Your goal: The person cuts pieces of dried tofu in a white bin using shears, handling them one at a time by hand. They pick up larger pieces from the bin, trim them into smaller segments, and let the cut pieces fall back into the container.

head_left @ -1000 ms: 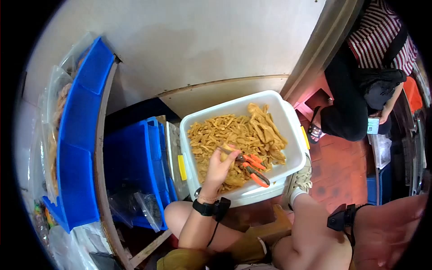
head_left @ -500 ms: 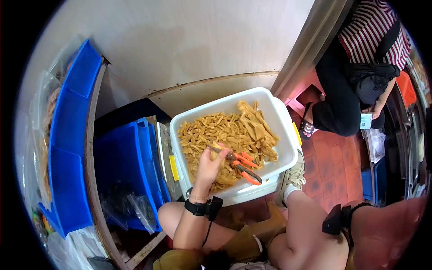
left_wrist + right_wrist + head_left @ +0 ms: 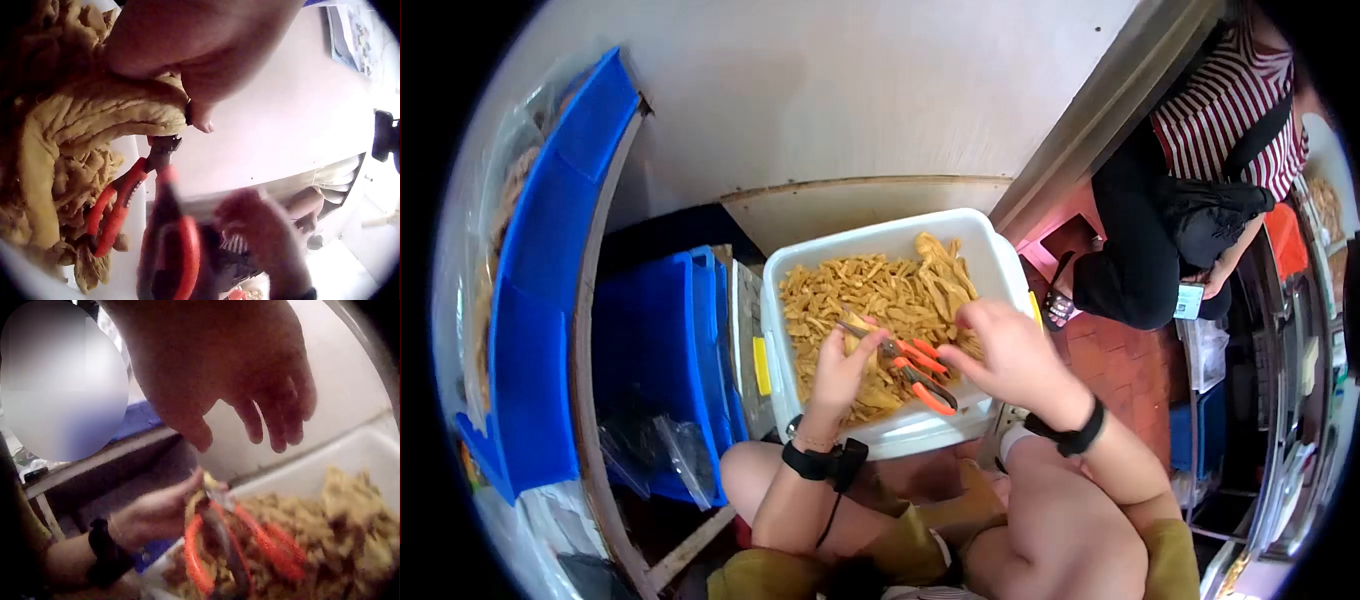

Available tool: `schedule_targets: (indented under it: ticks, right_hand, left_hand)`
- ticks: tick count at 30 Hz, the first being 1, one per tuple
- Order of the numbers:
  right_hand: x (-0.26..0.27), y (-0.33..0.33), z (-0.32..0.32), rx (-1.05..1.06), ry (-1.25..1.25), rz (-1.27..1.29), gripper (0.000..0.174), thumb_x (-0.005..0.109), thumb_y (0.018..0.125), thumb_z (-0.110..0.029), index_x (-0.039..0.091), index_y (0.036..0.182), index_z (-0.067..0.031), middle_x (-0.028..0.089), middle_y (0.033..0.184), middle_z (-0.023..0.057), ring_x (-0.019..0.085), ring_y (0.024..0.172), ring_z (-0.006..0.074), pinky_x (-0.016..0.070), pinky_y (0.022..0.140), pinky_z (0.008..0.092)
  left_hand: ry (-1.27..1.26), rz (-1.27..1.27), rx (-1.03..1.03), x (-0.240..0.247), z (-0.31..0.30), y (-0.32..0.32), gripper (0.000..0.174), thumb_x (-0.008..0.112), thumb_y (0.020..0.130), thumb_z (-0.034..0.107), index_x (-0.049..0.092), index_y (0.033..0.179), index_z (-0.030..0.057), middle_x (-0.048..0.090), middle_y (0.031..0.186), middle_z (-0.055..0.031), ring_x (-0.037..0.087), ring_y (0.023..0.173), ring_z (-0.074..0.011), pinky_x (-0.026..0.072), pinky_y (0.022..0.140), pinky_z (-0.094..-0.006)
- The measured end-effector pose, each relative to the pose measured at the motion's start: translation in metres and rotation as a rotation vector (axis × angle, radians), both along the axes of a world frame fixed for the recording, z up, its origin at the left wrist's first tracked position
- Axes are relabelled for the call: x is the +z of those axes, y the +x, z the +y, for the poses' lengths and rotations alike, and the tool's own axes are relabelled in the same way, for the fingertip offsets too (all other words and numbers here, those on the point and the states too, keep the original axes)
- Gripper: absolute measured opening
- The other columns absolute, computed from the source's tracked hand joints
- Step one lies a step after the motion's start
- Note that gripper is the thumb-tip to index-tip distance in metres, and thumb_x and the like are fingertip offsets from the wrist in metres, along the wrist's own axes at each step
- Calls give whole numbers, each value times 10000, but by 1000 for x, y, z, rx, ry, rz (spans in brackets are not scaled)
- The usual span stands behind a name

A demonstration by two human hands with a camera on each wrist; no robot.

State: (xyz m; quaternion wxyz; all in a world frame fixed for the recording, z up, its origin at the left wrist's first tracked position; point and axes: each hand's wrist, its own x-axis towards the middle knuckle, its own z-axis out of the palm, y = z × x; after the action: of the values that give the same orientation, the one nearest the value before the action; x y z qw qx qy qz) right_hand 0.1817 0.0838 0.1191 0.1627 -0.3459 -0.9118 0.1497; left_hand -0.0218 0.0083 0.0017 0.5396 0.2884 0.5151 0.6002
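Orange-handled tool (image 3: 920,356) extends from left hand (image 3: 840,370) toward right hand (image 3: 1018,358).

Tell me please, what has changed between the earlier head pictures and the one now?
The right hand has come inward from the picture's lower right to over the tub, near the orange-handled cutters, gripping nothing. Nothing was visibly let go. The left hand still holds the cutters at their blade end; the yellow pieces stay in the tub, and the other person stays at right.

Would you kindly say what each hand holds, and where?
The left hand holds orange-handled metal cutters by their blade end, and a wrinkled tan strip near one end; the right hand holds nothing.
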Motion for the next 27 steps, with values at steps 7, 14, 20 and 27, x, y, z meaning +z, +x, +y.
schedule_targets:
  ticks: [7, 14, 20, 27]
  right_hand:
    - [-61, 6, -17, 68, -443, -24, 372, 673, 808, -343, 540, 855, 1, 588, 807, 175, 589, 792, 345, 476, 698, 422]
    - [-87, 3, -22, 9, -1021, 178, 210, 622, 849, -22, 486, 1001, -71, 473, 730, -67, 451, 677, 4, 367, 581, 179]
    - [-95, 5, -21, -107, -951, 218, 377, 768, 736, -157, 475, 944, -45, 505, 692, 11, 497, 620, 107, 420, 565, 266]
    - [-86, 7, -14, -65, -386, 9, 528, 816, 642, -288, 526, 970, 6, 556, 807, 153, 569, 788, 302, 464, 713, 371]
  left_hand:
    - [34, -35, -7, 1, -1, -6, 242, 612, 930, 139, 525, 1107, -1, 654, 1027, -117, 601, 982, -150, 451, 910, -293]
    - [-6, -153, -109, 3, 0, 0, 285, 605, 932, 119, 483, 1153, -13, 611, 1073, -96, 593, 1053, -174, 444, 939, -294]
    - [20, -172, -155, -5, 3, 0, 336, 522, 975, 133, 397, 1256, -1, 606, 1152, -145, 573, 1114, -196, 431, 976, -324]
    - [98, -144, -156, -5, 4, 1, 284, 519, 977, 142, 449, 1211, -3, 624, 1125, -138, 564, 1079, -170, 398, 998, -322]
